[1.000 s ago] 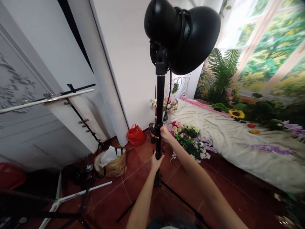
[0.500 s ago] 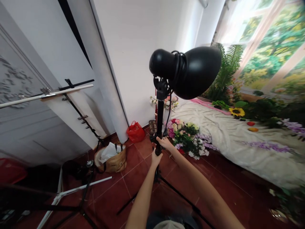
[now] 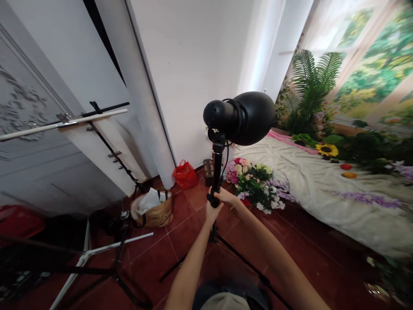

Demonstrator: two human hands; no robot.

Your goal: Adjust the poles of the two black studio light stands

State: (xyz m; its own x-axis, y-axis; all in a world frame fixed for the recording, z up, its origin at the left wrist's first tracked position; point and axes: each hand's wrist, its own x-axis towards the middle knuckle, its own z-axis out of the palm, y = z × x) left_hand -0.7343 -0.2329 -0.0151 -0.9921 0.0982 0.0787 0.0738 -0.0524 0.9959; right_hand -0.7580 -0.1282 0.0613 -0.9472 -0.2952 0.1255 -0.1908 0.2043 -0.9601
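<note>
A black light stand rises upright in front of me. On its top sits a black studio light with a dome-shaped reflector facing right and its cable coiled around the body. My left hand is wrapped around the pole just under the locking collar. Slightly higher, my right hand closes on the stand at the collar, its fingertips partly hidden behind the pole. The stand's spread legs reach the floor below my forearms.
Artificial flowers lie beside a bed with a pale cover. A red bag, a small chest and a tan bag stand near the wall. To the left are a backdrop stand and white metal legs.
The light has dropped lower and the upper pole section above my hands looks shorter. Both hands stay around the collar area. My view has shifted slightly.
</note>
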